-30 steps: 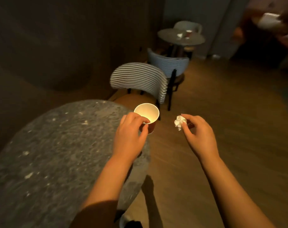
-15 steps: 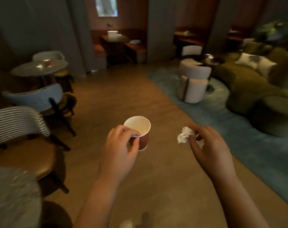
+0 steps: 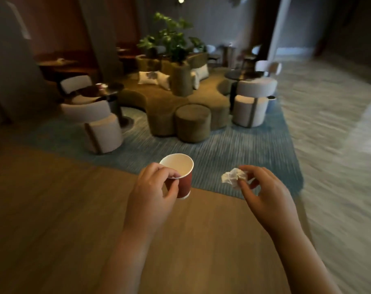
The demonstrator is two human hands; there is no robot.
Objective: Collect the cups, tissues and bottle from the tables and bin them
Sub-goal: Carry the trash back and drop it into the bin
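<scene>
Only the head view to work from.

Left hand [image 3: 152, 194] grips the cup [image 3: 180, 177]. Thumb and forefinger curl over the near rim, and the other fingers bend against the near wall. The cup is upright with its mouth up, leaning a touch away from the person. Its body sits ahead of the fingers, in the air above the line where floor [image 3: 53, 209] meets rug [image 3: 233, 149]. It looks empty inside, though the bottom is not fully seen.

Right hand [image 3: 265, 194] pinches the tissue [image 3: 233, 177], a crumpled white wad, between thumb and fingertips, the rest of the fingers loosely curled. The wad sticks out to the left of the fingertips, toward the cup, and the two do not touch.

Both loads are carried level with each other, with no table beneath.

Judgement: both hands are full, so the bin should come next rather than another pickup. No bin can be made out for certain. A small bluish thing [image 3: 271, 99] just beside the right armchair [image 3: 252, 102] is too blurred to call.

Far left, on a dark table [image 3: 89, 91], sits a small red thing [image 3: 99, 86], maybe another cup. It lies on the left hand's side, well apart.

Writing: none readable. The cup is plain red outside and white inside, with a pale band at the base. No logo shows on the face turned this way.
</scene>
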